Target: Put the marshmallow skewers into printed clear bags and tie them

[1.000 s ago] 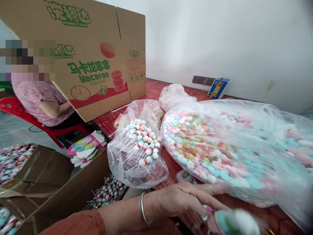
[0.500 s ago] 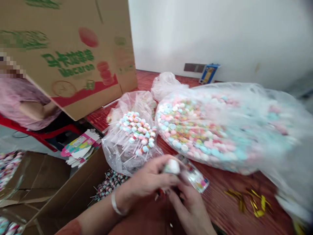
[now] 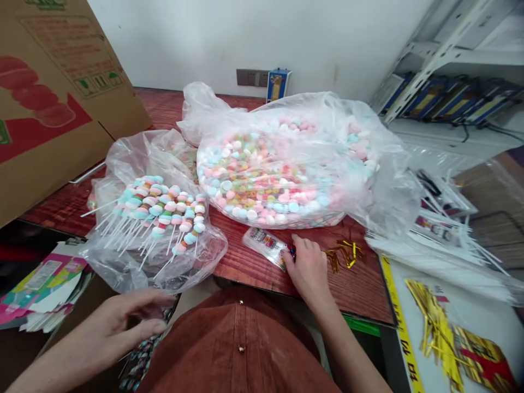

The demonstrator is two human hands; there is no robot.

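Red-brown table [image 3: 241, 271] — clear printed packet [image 3: 264, 244] flat on it, R hand [image 3: 309, 266] at its right end, can't tell if pinching; L hand [image 3: 118, 322] empty, thumb spread from fingers — prob. best grip packet's edge lightly.

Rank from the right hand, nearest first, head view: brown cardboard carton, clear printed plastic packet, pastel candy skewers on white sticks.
1. Clear printed plastic packet, at the right hand.
2. Pastel candy skewers on white sticks, left.
3. Brown cardboard carton, far left, beyond the skewers.
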